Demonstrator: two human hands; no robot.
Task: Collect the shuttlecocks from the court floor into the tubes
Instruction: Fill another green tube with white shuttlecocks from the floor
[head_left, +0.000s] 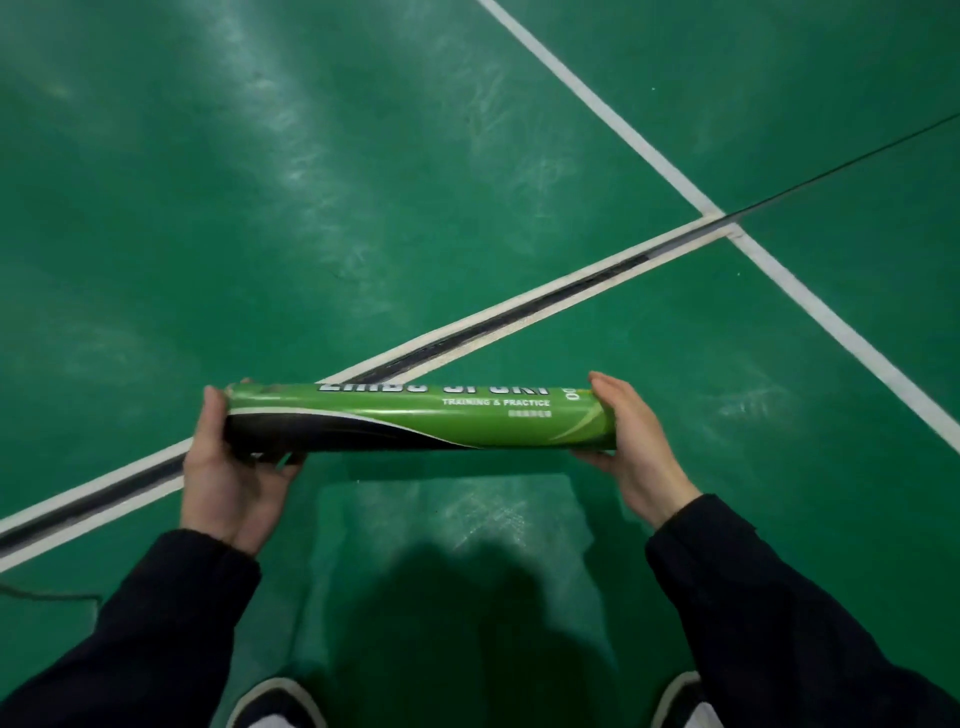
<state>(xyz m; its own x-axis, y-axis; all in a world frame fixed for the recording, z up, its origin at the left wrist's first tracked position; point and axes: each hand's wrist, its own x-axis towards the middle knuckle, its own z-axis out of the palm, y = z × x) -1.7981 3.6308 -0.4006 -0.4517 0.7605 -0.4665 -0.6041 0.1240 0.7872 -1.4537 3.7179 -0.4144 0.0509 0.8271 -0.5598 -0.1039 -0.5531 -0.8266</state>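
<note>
Holding a green tube (421, 418) flat and sideways between two hands, above the court floor (311, 182). Left hand (234, 467) wrapped around the dark end, fingers curled under and thumb up beside the end. Right hand (631, 441) pressed on the other end, fingers straight on top, thumb below, so gripped there too. Can't tell from here if the ends are capped or open, or if anything is inside. No shuttlecocks anywhere on the green floor in view, only white lines (779, 270) and a dark seam. Two shoes (275, 704) at the bottom, standing. Probably either all picked up around here, or more waiting somewhere out of sight. Hard to say which.
</note>
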